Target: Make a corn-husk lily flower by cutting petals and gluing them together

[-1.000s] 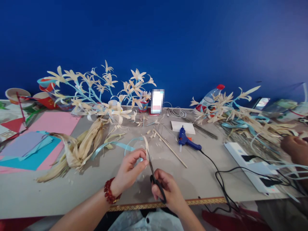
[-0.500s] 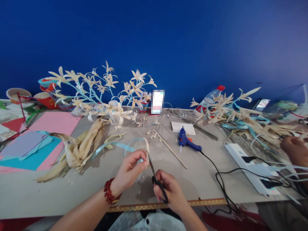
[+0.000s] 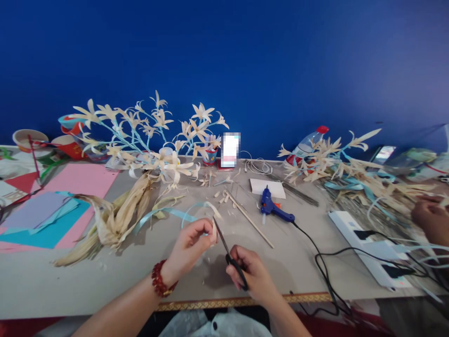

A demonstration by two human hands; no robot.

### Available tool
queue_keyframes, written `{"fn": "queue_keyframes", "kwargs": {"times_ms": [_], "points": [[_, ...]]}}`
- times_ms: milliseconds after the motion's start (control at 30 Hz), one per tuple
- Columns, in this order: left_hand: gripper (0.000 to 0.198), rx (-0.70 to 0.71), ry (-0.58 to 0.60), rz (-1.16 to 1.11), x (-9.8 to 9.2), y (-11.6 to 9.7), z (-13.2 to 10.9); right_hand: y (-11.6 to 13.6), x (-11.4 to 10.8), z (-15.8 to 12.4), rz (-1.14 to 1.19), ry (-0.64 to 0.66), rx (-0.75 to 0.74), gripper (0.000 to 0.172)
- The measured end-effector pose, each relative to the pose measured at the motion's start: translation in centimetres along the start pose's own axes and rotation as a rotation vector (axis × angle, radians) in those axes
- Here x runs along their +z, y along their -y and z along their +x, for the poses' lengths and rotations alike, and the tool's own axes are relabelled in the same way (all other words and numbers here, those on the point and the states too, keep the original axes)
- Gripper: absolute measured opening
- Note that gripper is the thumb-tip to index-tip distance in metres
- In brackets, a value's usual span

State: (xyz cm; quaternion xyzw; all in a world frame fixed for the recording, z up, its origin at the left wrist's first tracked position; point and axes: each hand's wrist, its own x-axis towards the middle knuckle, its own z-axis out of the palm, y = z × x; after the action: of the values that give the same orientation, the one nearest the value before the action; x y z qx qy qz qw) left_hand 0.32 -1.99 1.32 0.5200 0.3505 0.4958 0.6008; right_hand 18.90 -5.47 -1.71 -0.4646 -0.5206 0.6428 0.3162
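My left hand (image 3: 194,243), with a red beaded bracelet at the wrist, pinches a small pale piece of corn husk (image 3: 214,229) between thumb and fingertips. In my right hand (image 3: 250,271) is a pair of black-handled scissors (image 3: 228,250), blades pointing up and left, just right of the husk and apart from it. The blades look closed. Beyond my left fingertips is a curved pale husk strip (image 3: 213,208), near a light blue ribbon (image 3: 177,213). Whether that strip lies on the table or is falling, I cannot tell.
Dried corn husks (image 3: 121,220) and coloured paper (image 3: 38,210) lie left. Husk flowers (image 3: 164,119) stand at the back. A blue glue gun (image 3: 271,206), a thin stick (image 3: 250,220) and a white power strip (image 3: 368,248) lie right. Another person's hand (image 3: 430,217) is at far right.
The husk piece in my left hand is shorter, and a curved strip is now separate beyond it. My right hand has drawn the scissors slightly right, away from the husk.
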Motion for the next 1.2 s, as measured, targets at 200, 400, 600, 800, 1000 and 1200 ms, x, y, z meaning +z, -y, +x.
{"fn": "queue_keyframes", "kwargs": {"times_ms": [200, 400, 600, 800, 1000, 1200], "points": [[0.023, -0.132, 0.076, -0.134, 0.4, 0.3, -0.1, 1.9, -1.1, 0.5, 0.005, -0.085, -0.098, 0.043], [0.024, -0.163, 0.099, 0.02, 0.4, -0.2, -0.2, 4.2, -0.7, 1.9, 0.114, -0.152, -0.295, 0.039], [0.023, -0.188, 0.108, 0.034, 0.3, -0.1, 0.0, 3.8, -0.2, 2.6, -0.013, -0.124, -0.268, 0.034], [0.023, -0.201, 0.082, -0.144, 0.4, 0.9, -0.1, 3.6, 1.2, 2.5, 0.224, -0.244, -0.303, 0.032], [0.022, -0.186, -0.001, -0.196, 0.3, 1.1, -0.1, 3.4, 0.8, 2.2, 0.208, -0.238, -0.27, 0.038], [0.026, -0.215, -0.032, -0.207, 0.2, 0.4, -0.1, 1.5, -1.6, 0.6, 0.007, 0.075, -0.067, 0.05]]}}
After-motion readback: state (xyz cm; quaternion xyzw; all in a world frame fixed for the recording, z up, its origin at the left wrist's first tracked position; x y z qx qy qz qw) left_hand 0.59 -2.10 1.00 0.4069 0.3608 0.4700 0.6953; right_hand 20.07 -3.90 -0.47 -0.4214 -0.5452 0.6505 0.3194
